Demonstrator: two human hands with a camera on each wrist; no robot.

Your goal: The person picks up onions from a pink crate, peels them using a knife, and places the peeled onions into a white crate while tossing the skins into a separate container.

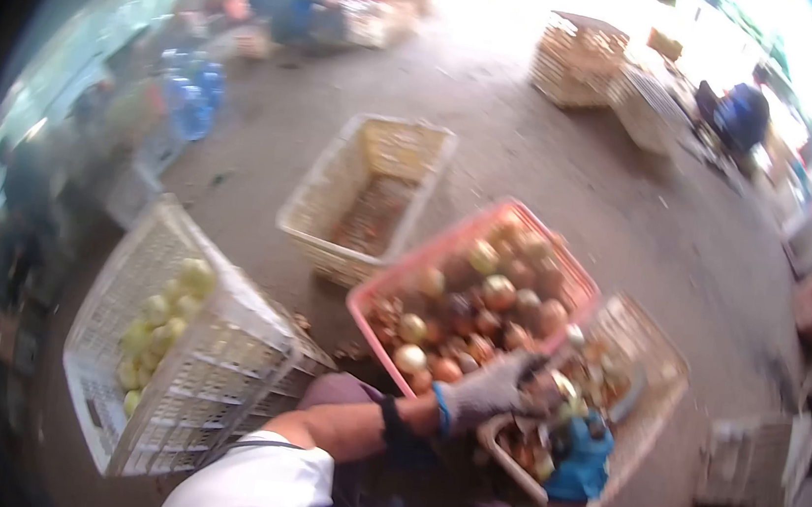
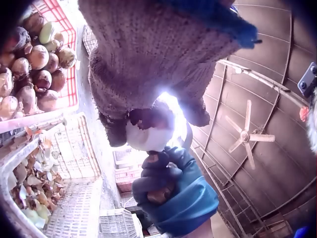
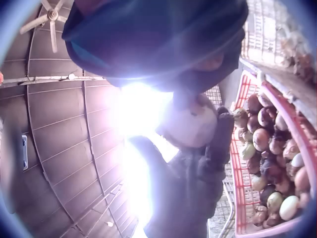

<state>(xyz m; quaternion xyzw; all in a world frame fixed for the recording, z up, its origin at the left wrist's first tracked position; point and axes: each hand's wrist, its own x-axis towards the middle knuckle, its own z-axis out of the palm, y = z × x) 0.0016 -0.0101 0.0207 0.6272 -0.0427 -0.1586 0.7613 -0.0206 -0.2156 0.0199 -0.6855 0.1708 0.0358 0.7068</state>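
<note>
My left hand (image 1: 495, 397), in a grey knit glove, grips a partly peeled white onion (image 2: 148, 135) with brown skin on top. My right hand (image 2: 173, 191), in a blue-green glove, has its fingers curled, its thumb tip right at the onion. A curved pale-grey blade-like tool (image 1: 630, 396) reaches out from the right fist; its handle is hidden inside the glove. Both hands are over a cream basket (image 1: 665, 380) that holds onion skins (image 2: 37, 183). Just beyond the left hand, a pink basket (image 1: 384, 348) is filled with brown-skinned onions (image 1: 498, 291).
A tilted white basket (image 1: 236, 364) with pale peeled onions (image 1: 157, 316) stands at left. Another cream basket (image 1: 307, 208) sits ahead on the concrete floor (image 1: 496, 149). Farther back are stacked baskets (image 1: 568, 73), blue water bottles (image 1: 189, 102) and a person (image 1: 737, 115) at far right.
</note>
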